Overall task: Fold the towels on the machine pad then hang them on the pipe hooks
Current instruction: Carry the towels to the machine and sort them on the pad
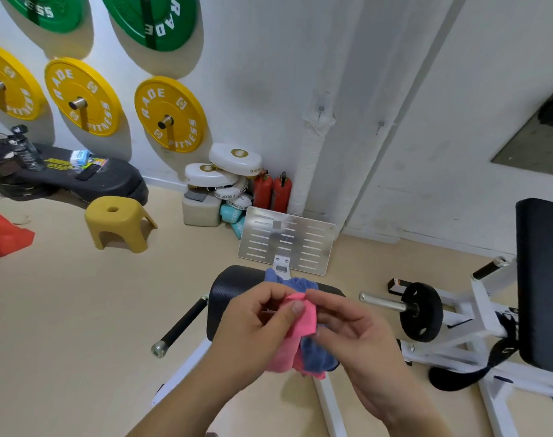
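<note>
The fingers [270, 299] of the left hand [256, 326] are curled in, and its thumb presses down on a top corner of the pink towel [305, 315], pinching it. The right hand [360, 332] comes in from the other side. Its fingertips close on the same upper edge of the cloth, just beside the left thumb, so both hands grip the towel in the air above the machine pad [234, 291]. The rest of the pink cloth hangs bunched between the two wrists.

A blue towel [319, 353] is tangled up with it. Part of it droops below the right hand's fingers and part lies crumpled on the far edge of the black pad. From where I stand I cannot tell whether the right hand holds the blue cloth as well.

Past the pad a slotted metal footplate [287, 244] tilts up toward the wall. Behind it a white pipe [313, 165] runs up the corner with a small hook [321, 108] high on it. Two red fire extinguishers [272, 190] stand at its foot.

Off to the left a yellow stool [117, 219] sits on the floor, under yellow weight plates [169, 113] hung on wall pegs. To the right a black weight plate [421, 312] sits on the machine's peg.
</note>
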`<state>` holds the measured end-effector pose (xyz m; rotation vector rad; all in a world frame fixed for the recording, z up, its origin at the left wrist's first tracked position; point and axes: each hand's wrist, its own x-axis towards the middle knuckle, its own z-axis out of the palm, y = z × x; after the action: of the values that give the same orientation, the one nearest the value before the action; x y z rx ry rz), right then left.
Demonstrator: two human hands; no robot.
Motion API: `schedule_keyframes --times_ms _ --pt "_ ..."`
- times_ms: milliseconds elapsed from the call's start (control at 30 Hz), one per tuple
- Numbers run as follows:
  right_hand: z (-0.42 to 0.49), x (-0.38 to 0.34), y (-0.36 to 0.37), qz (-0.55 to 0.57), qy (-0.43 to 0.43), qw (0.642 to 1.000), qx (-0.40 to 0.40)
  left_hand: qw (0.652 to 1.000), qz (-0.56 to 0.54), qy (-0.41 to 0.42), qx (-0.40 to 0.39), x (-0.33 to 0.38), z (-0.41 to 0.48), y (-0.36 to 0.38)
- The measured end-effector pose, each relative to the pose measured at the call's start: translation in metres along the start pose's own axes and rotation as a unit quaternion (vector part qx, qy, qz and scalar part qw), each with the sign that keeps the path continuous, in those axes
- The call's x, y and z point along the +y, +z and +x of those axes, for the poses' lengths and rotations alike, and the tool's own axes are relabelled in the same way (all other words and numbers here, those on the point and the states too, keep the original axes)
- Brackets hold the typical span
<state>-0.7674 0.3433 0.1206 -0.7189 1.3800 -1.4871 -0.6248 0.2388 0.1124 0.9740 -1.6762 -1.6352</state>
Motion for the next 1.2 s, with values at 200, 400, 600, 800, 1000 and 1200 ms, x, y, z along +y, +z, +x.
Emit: schedule_keyframes --times_ms 200,400,600,800,1000,1200 --pt "0.006 -0.002 -0.001 -0.157 -0.103 0.979 0.081 1.000 0.000 0.019 -0.021 0.002 -0.004 -0.003" --pt "0.006 0.002 0.004 -0.130 -0.064 0.988 0.053 0.998 -0.040 -0.033 -0.037 0.003 -0.010 0.003" --pt "0.014 0.006 -0.007 -0.147 -0.050 0.988 -0.014 0.996 0.040 0.055 -0.052 0.018 0.002 -0.001" --pt "0.032 0.006 -0.014 -0.165 -0.018 0.984 -0.061 0.968 0.164 0.192 -0.008 0.062 0.030 -0.031" --pt "0.032 0.067 -0.055 -0.214 0.166 0.960 -0.071 0.944 0.160 0.207 0.201 0.087 0.056 -0.083" --pt "0.033 0.103 -0.065 -0.310 0.220 0.925 0.010 0.939 0.251 0.188 0.145 0.074 0.070 -0.079"
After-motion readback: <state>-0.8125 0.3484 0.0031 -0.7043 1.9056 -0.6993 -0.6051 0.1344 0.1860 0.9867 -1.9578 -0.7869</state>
